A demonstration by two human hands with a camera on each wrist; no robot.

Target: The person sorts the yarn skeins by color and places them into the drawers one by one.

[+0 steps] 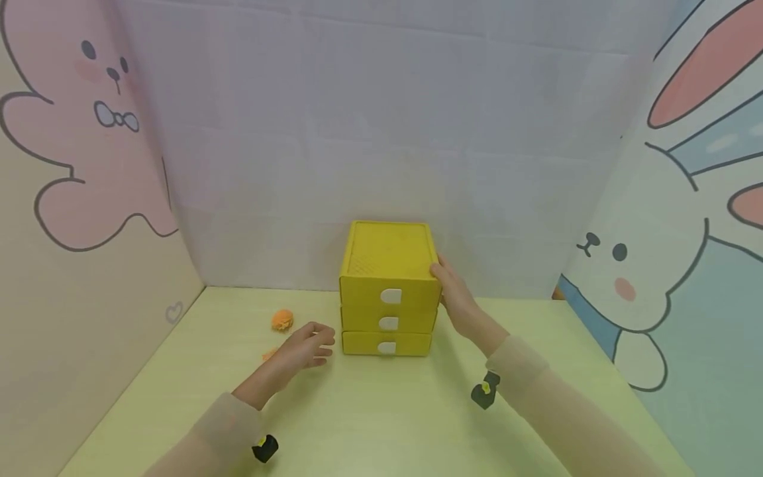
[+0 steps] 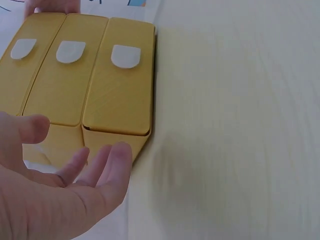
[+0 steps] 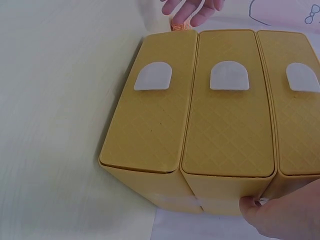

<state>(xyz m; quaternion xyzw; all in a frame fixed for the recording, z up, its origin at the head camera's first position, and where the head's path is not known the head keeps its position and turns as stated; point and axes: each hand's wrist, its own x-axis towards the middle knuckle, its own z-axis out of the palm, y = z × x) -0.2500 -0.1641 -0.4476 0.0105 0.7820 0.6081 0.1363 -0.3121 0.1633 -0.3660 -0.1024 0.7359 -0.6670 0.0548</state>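
A yellow box with three stacked drawers (image 1: 389,291) stands on the table, its drawers closed and each bearing a white rounded tab (image 3: 229,76). Against the box's right side rests my right hand (image 1: 461,301), thumb near the top front corner; its fingers are partly hidden along that side. To the left of the box, my left hand (image 1: 304,349) hovers with loosely bent, spread fingers and nothing in them. In the left wrist view its fingertips (image 2: 120,152) overlap the box's lower left side. A small orange crumpled-looking thing (image 1: 283,319) lies beyond the left hand.
Another orange piece (image 1: 270,354) shows partly behind my left hand. The pale table (image 1: 381,424) ends at a white sheet (image 1: 381,132) close behind the box. Side panels with a pink cartoon figure (image 1: 113,165) and a white rabbit (image 1: 656,265) flank the table.
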